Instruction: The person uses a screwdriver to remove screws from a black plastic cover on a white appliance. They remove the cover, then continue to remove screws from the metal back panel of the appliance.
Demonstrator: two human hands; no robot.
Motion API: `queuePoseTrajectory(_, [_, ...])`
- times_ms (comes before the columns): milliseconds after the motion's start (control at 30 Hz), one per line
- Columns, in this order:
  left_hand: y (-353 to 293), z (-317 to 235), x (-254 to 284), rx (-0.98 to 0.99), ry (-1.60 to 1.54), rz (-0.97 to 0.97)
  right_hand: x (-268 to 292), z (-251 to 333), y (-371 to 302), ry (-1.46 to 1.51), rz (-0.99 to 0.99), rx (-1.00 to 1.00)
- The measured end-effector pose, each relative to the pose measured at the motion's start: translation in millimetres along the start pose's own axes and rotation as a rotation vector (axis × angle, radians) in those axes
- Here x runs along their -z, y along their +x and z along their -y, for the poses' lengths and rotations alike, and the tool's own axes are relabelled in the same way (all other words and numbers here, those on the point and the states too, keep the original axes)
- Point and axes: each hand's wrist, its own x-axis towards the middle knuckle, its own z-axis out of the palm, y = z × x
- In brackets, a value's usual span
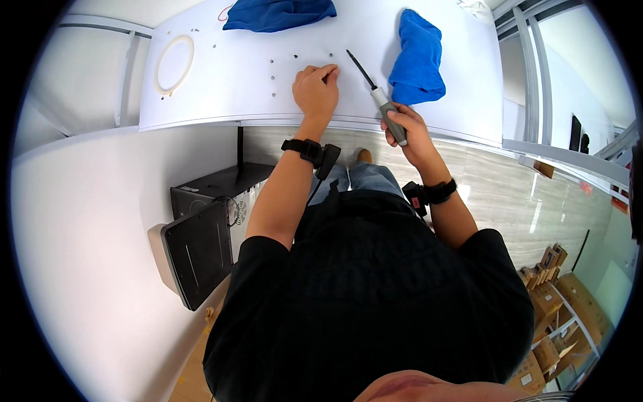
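Note:
My right hand is closed round the grey handle of a screwdriver. Its dark shaft points up and to the left over the white table. My left hand rests at the table's near part with its fingers curled and thumb against them; whatever may be between the fingertips is hidden. Just beyond it lie small screws, one dark screw and one greyish screw. Several more small metal pieces, such as a screw, sit to its left.
A bundled blue cloth lies right of the screwdriver, and another blue cloth at the far side. A cream ring like a tape roll is at the table's left. Below stands a black cabinet; cardboard boxes are lower right.

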Motion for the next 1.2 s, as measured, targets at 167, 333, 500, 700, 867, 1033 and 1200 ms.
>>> queuePoseTrajectory(167, [-2,2,-1,-0.052,-0.013,-0.003,-3,2,1,-0.02,0.019,-0.006])
queuePoseTrajectory(333, [-6,1,11,-0.02,-0.138,0.014,-13,3,-1,-0.061,0.045,-0.003])
queuePoseTrajectory(500, [-27,4,52,0.267,-0.525,-0.14,-37,-3,6,-0.214,0.214,0.036])
queuePoseTrajectory(700, [-99,39,178,0.598,-0.608,-0.387,-114,-39,4,-0.349,0.382,-0.093])
queuePoseTrajectory(867, [-185,98,288,0.622,-0.476,-0.722,-216,-95,-3,-0.474,0.71,-0.1])
queuePoseTrajectory(1033, [-303,132,382,0.658,-0.379,-1.017,-284,-160,-34,-0.569,0.782,-0.111])
queuePoseTrajectory(1200, [-404,148,468,0.709,0.043,-1.147,-346,-223,-74,-0.578,0.87,-0.171])
